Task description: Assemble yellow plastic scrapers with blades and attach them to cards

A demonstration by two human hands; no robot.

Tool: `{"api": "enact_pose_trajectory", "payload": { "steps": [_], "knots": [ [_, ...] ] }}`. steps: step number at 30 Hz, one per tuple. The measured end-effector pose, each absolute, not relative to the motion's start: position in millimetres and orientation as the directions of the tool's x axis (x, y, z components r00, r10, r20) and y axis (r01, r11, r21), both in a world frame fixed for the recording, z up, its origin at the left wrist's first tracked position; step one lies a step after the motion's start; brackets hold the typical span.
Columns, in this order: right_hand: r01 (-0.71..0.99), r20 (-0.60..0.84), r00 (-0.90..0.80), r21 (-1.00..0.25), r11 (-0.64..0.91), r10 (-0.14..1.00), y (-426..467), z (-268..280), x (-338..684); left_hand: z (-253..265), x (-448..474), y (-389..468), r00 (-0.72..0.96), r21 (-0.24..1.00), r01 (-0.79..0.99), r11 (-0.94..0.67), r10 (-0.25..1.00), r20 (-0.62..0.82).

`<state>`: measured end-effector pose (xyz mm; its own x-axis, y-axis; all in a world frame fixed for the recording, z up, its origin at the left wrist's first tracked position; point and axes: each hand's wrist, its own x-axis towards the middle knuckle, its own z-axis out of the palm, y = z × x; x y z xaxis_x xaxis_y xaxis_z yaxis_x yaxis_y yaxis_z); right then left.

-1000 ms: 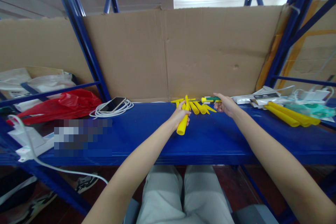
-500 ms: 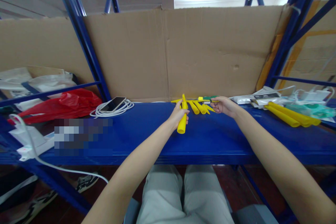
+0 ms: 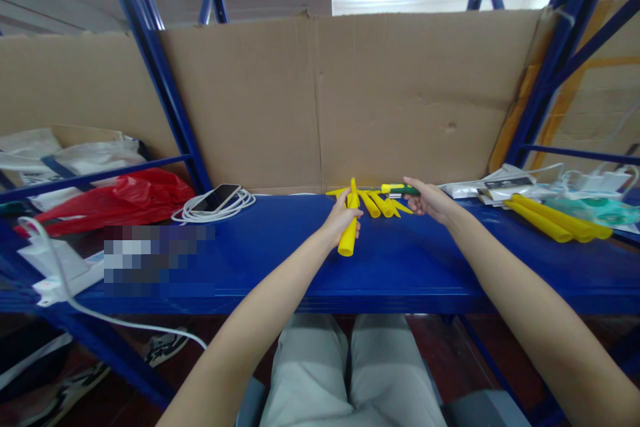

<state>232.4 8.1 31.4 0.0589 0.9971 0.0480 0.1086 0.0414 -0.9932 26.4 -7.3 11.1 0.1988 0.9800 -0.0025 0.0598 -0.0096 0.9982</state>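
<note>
My left hand (image 3: 343, 220) is wrapped round a yellow tapered plastic tube (image 3: 347, 243). Its wide round end points toward me and its narrow end away. To the right, my right hand (image 3: 424, 199) has its fingers closed on the green end of a slim green-and-yellow tool (image 3: 400, 189), whose yellow end points left. What kind of tool it is I cannot make out. Between the hands, more yellow tubes (image 3: 371, 205) lie on the blue shelf, with pointed yellow pieces (image 3: 401, 207) beside them, just below the tool.
Several yellow tubes (image 3: 547, 221) rest at the right, near white packets (image 3: 505, 185) and a green plastic bag (image 3: 590, 210). A phone (image 3: 217, 199) lies on a coiled white cable (image 3: 245, 200) at the left, beside a red bag (image 3: 135, 197). Cardboard (image 3: 400, 100) stands behind the blue shelf (image 3: 280, 247).
The green-and-yellow tool now sits in my right hand's fingers, shifted slightly right; earlier it lay behind a small yellow piece at the fingertips. My left hand and its tube have barely moved.
</note>
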Motion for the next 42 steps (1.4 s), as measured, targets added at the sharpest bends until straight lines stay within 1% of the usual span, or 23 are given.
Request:
{"api": "enact_pose_trajectory", "payload": {
  "steps": [6,10,13,20,26,29,35,38,42],
  "knots": [
    [0.115,0.004,0.083,-0.993,-0.005,0.997,8.1,32.5,232.3,9.9,27.2,-9.2,0.204,0.993,0.107,-0.053,0.979,0.030],
    [0.118,-0.011,0.069,-0.993,-0.019,0.998,10.9,31.3,234.3,6.8,26.7,-8.3,0.209,0.985,0.156,-0.075,0.977,0.041],
    [0.117,-0.057,0.057,-0.991,-0.063,0.997,13.6,30.0,236.7,5.3,26.4,-7.3,0.217,0.981,0.178,-0.076,0.975,0.036],
    [0.089,-0.127,-0.003,-0.988,-0.127,0.992,15.9,28.6,240.3,6.8,26.3,-8.9,0.231,0.980,0.179,-0.087,0.972,0.044],
    [0.078,-0.192,0.004,-0.978,-0.192,0.981,14.7,28.9,236.0,8.4,26.4,-8.1,0.230,0.991,0.128,-0.036,0.973,0.006],
    [0.026,-0.175,-0.036,-0.984,-0.174,0.984,13.7,28.5,234.6,8.1,26.4,-6.7,0.225,0.993,0.117,-0.028,0.974,0.000],
    [-0.097,-0.117,-0.189,-0.986,-0.137,0.975,13.2,28.0,239.1,8.8,25.8,-5.9,0.204,0.994,0.109,-0.005,0.979,-0.018],
    [-0.116,-0.087,-0.184,-0.987,-0.109,0.979,15.0,27.6,240.7,9.0,25.6,-6.1,0.203,0.994,0.110,0.003,0.979,-0.025],
    [-0.089,-0.046,-0.130,-0.994,-0.058,0.990,16.7,26.2,239.1,8.1,25.4,-5.9,0.207,0.995,0.104,-0.001,0.978,-0.021]
  ]
}}
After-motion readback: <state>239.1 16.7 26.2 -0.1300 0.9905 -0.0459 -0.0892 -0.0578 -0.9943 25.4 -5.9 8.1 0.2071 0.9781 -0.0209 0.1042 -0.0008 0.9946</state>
